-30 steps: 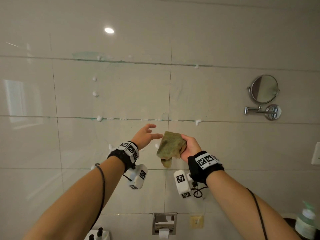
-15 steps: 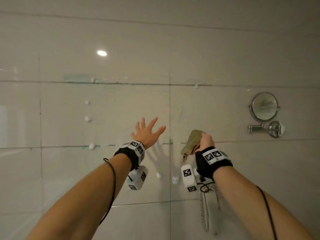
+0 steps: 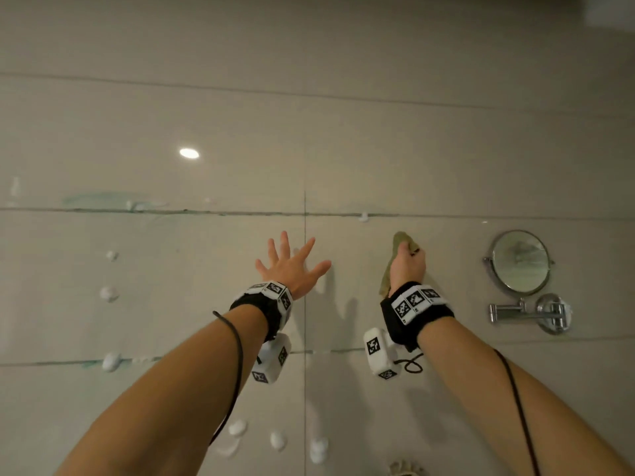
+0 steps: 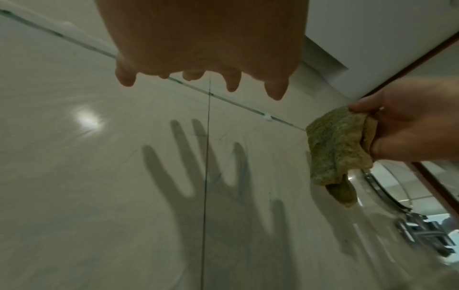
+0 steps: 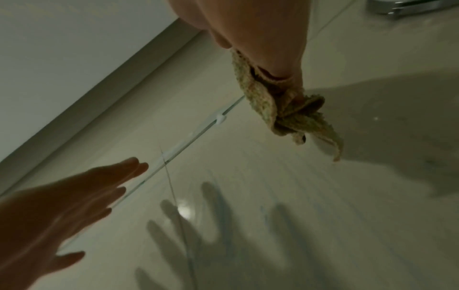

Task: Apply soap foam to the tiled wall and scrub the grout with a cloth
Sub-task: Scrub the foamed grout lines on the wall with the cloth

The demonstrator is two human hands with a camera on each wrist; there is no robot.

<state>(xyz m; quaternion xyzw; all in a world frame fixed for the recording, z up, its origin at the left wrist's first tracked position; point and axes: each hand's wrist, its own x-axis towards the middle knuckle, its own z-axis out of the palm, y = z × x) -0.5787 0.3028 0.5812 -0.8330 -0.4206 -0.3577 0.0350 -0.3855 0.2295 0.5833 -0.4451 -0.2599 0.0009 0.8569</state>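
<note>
A person's right hand (image 3: 408, 266) grips a bunched green cloth (image 4: 335, 145) just below a foam-dotted grout line (image 3: 364, 216) on the glossy tiled wall (image 3: 343, 132), left hand (image 3: 292, 266) splayed wide nearby; firm strokes along the joint should serve best, beside a chrome mirror (image 3: 520, 261).

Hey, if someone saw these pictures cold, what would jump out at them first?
Probably the left hand, fingers spread wide in front of the tiled wall and throwing a shadow on it. Next, the right hand gripping a crumpled green cloth just below a grout line, with a round mirror to its right.
</note>
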